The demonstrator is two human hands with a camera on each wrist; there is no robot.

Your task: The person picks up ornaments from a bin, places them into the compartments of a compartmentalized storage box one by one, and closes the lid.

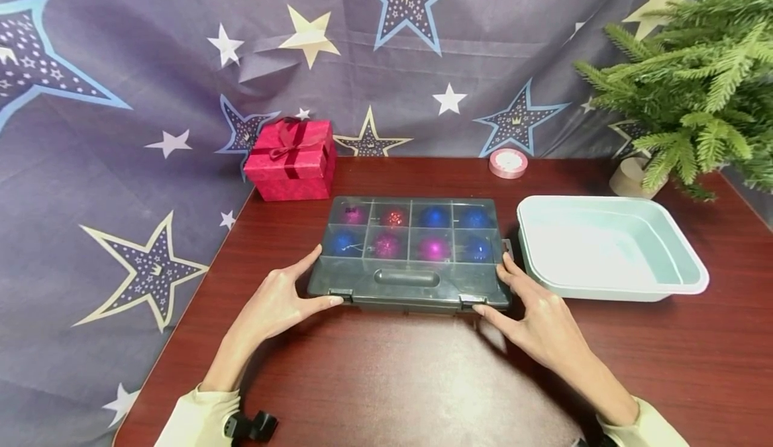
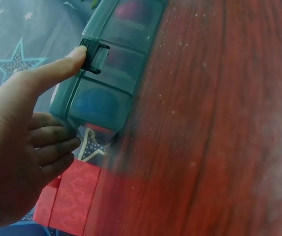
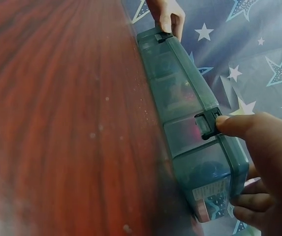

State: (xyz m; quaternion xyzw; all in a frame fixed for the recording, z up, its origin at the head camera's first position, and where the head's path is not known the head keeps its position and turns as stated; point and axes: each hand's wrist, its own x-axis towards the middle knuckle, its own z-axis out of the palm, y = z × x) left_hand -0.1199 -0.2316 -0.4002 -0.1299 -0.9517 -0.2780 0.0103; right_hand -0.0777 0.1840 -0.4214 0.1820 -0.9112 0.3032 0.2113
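A dark translucent compartment box (image 1: 407,276) with its lid down lies in front of me. Blue, pink and red glittery balls (image 1: 435,248) show through the lid, one per visible compartment. My left hand (image 1: 279,305) holds the box's near left corner, its thumb on the left front latch (image 2: 95,56) and its fingers along the side. At the near right corner my right hand (image 1: 540,323) grips likewise, its thumb on the right front latch (image 3: 208,124) and its other fingers at the box's end. Both latches appear fastened against the front.
Right of the box stands a pale mint tray (image 1: 610,289). A red gift box (image 1: 291,162) with a bow sits at the back left. Towards the back right are a pink ribbon roll (image 1: 508,164) and a green artificial tree (image 1: 706,98). A star-patterned cloth (image 1: 398,84) hangs behind the table.
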